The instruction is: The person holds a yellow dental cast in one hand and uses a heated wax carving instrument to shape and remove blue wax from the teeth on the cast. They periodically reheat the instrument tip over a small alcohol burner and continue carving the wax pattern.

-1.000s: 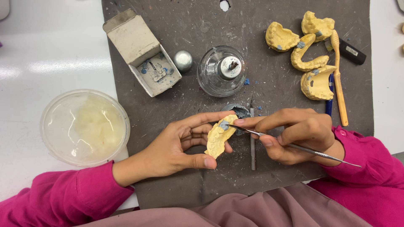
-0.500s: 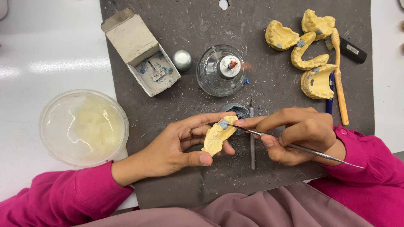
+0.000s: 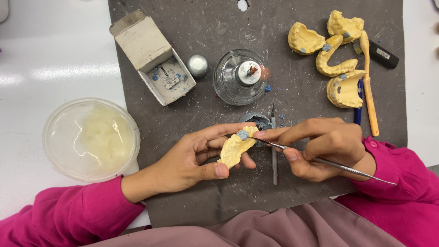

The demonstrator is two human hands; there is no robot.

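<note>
Your left hand (image 3: 192,160) has its fingers (image 3: 219,132) curled shut round a yellow plaster dental cast (image 3: 235,148) w/ a small blue-grey wax blob at its top end, thumb under, forefinger over. Your right hand (image 3: 322,146) pinches a thin metal carving instrument (image 3: 329,163) pen-style, fingers closed tight on the shaft; tip touches the cast near the blob. Just behind both fingertips: a clear glass spirit lamp (image 3: 240,77) on the dark grey mat (image 3: 192,206).

Bright, even overhead light fills the scene. Broad glare streaks the glossy white tabletop (image 3: 55,68) at far left and glints on the round clear plastic tub (image 3: 91,139). Shadows stay soft and short. Focus is sharp throughout, without edge distortion.
</note>
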